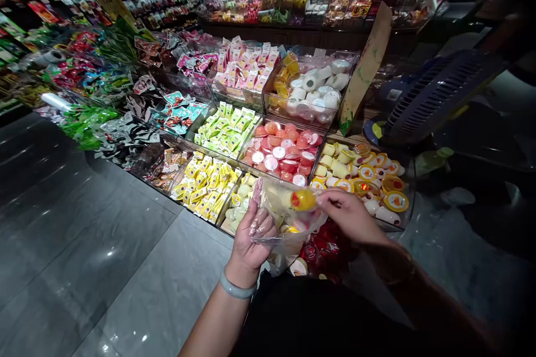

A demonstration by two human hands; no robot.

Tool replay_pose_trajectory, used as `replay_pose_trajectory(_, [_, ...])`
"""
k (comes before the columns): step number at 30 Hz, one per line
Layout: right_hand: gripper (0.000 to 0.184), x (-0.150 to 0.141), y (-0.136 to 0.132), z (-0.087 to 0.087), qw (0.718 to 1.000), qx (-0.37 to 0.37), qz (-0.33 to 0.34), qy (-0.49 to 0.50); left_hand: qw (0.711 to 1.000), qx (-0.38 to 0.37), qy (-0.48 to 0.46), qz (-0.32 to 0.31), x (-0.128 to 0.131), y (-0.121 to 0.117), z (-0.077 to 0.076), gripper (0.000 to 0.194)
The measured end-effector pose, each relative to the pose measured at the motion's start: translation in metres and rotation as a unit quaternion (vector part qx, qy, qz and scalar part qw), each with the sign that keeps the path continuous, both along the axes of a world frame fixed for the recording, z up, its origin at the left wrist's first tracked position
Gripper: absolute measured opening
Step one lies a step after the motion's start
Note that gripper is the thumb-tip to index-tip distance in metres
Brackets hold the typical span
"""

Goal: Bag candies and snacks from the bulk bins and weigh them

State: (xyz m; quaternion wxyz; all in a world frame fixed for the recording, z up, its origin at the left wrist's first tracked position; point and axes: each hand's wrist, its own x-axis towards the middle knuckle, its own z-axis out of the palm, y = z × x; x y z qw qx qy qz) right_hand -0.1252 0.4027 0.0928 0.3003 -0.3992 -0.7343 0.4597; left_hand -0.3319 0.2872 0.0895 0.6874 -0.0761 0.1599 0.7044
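My left hand (255, 234) is closed on a clear plastic bag (272, 206), its fingers wrapped in the film and the thumb pointing up. At the bag's upper right is a yellow jelly cup (304, 199) with a reddish spot. The fingertips of my right hand (349, 213) are pinched together at the cup's right end, beside the bag's edge. Behind the bag lie pink jelly cups (288, 148) with white lids, and pale cups with yellow lids (360, 170) fill the bin beyond my right hand. Dark red packs (324, 248) show below the bag.
Yellow packets (205, 184), green packets (228, 128) and white cups (320, 86) fill neighbouring clear bins. A fan (435, 95) and an upright cardboard piece (366, 67) stand at the right. Grey tiled floor (104, 251) runs along the left, with stocked shelves behind.
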Motion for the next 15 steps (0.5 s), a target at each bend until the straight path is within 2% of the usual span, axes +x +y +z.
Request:
replay_pose_trajectory(5, [0.025,-0.03,-0.023,-0.021,0.988,0.111,0.043,-0.102,1.0,0.015,0.006,-0.004,0.0,-0.001,0.002,0.024])
replay_pose_trajectory(9, [0.021,-0.04,-0.031,-0.032,0.987,0.104,0.062,-0.105,0.999,0.029,0.014,-0.005,0.001,-0.001,0.003,0.025])
replay_pose_trajectory(12, [0.02,-0.04,-0.032,-0.031,0.99,0.089,0.073,-0.08,0.999,0.029,0.019,-0.008,-0.001,-0.001,0.004,0.024])
replay_pose_trajectory(15, [0.02,-0.034,-0.029,-0.03,0.992,0.094,0.045,-0.074,1.0,0.017,0.014,-0.015,-0.004,-0.002,0.003,0.03])
